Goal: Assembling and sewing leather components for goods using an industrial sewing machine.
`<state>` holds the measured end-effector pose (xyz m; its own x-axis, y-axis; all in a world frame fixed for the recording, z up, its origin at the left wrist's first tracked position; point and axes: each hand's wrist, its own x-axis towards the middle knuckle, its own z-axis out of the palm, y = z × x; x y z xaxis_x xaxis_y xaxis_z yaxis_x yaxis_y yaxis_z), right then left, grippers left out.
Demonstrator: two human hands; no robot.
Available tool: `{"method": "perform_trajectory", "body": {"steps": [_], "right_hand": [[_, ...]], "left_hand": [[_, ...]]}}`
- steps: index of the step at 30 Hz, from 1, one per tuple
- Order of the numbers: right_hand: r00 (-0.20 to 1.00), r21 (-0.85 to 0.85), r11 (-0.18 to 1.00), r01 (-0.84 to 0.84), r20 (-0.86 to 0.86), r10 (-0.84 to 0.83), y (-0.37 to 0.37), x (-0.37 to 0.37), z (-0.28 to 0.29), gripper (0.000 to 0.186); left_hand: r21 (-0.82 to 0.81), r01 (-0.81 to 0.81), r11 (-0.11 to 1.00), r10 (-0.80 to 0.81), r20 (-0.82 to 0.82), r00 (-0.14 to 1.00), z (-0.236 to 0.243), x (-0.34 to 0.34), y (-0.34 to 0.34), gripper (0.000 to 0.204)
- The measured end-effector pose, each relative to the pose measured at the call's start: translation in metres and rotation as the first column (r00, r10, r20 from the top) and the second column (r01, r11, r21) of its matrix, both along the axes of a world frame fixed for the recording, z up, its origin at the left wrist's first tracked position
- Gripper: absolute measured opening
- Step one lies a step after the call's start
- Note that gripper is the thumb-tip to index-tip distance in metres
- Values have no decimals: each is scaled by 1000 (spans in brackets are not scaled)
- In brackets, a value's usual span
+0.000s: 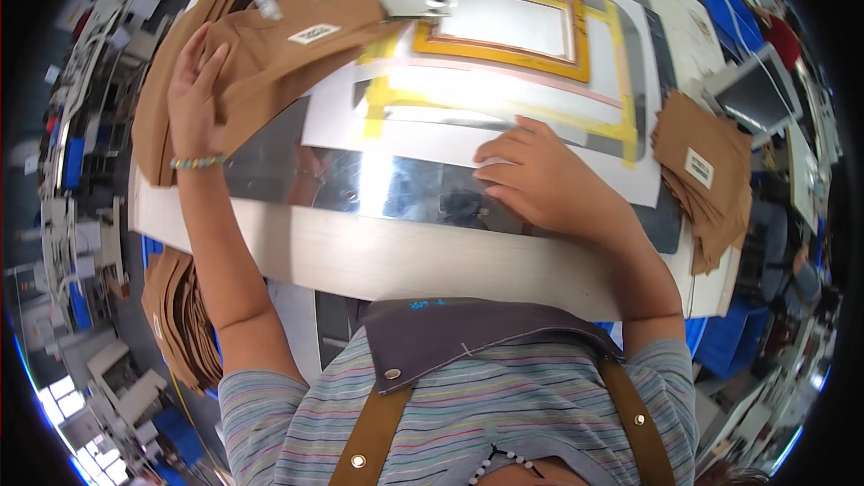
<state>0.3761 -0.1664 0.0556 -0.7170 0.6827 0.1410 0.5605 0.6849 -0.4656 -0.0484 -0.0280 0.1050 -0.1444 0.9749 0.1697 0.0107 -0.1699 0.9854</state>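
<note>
Now left hand (193, 94) flat on brown fabric piece (270, 54) — right hand (540, 180) spread, empty (on white template sheet (432, 139)).

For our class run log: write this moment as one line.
left hand: flat on brown fabric piece | right hand: on white template sheet | brown stack: at right

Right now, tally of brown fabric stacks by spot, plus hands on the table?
Brown fabric stack under the left hand, on the table: 1
Brown fabric stack at the table's right edge: 1
Brown fabric stack below the table, left side: 1
Hands on the table, counting the right hand: 2
Total: 5
</note>
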Motion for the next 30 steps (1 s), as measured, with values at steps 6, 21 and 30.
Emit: {"method": "perform_trajectory", "body": {"steps": [6,21,30], "right_hand": [[1000,10,1000,0,4,0,12,-14,20,19],[974,121,967,226,-20,-225,32,-26,-11,24],[980,226,953,200,-48,-195,40,-25,-23,31]], "left_hand": [[-137,-304,943,258,-278,925,-42,-156,-144,61],[-346,-559,753,509,-233,829,-103,-223,-194,72],[224,-529,819,561,-507,654,-49,-216,-151,41]]}}
